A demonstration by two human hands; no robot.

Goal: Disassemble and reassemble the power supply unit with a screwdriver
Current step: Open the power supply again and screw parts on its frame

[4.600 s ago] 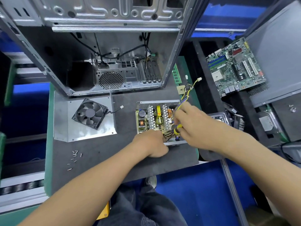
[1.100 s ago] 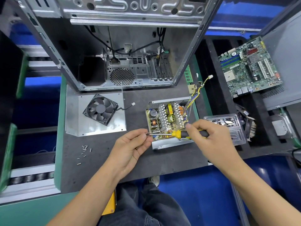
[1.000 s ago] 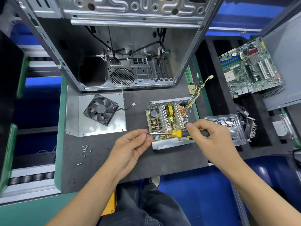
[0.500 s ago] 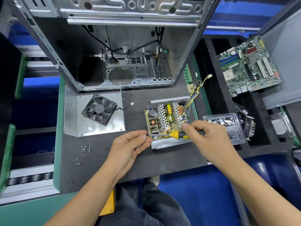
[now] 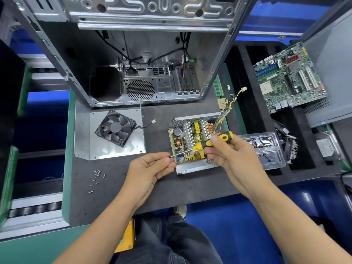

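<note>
Power supply point(image 5: 192, 143) sits open on the mat, cover off, board exposed, screws point(image 5: 96, 178) loose nearby. Right hand point(image 5: 234, 157) grips the screwdriver point(image 5: 211, 141); left hand point(image 5: 150, 168) pinches its tip. Reassembly looks undone.

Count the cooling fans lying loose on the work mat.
1: the black fan on the metal plate, left of the open power supply. Others may be hidden.
</note>
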